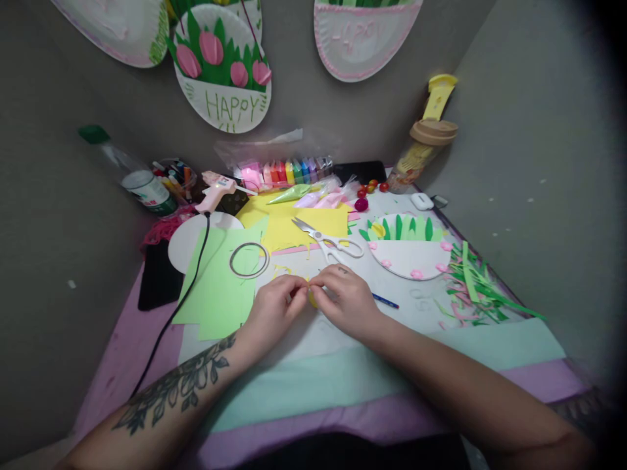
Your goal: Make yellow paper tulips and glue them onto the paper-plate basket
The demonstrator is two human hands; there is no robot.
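My left hand (pixel 280 301) and my right hand (pixel 345 297) meet fingertip to fingertip over the middle of the table. Between them they pinch a small yellow paper piece (pixel 313 299), mostly hidden by the fingers. White-handled scissors (pixel 333 243) lie with blades apart just beyond my hands, on yellow paper (pixel 274 225). A dark blue pencil (pixel 386 301) rests beside my right hand. Left of my left hand are light green sheets (pixel 223 300) with a roll of tape (pixel 249 260) on top. Thin yellow scraps (pixel 284 269) lie close beyond my fingers.
A decorated half paper plate (pixel 411 260) and green and pink paper scraps (pixel 477 287) lie at right. A pink glue gun (pixel 215 194) trails a black cord at left. Behind stand a bottle (pixel 142 186), colored clay packs (pixel 294 172) and a lidded cup (pixel 416 156). Paper-plate crafts (pixel 223 98) hang on the wall.
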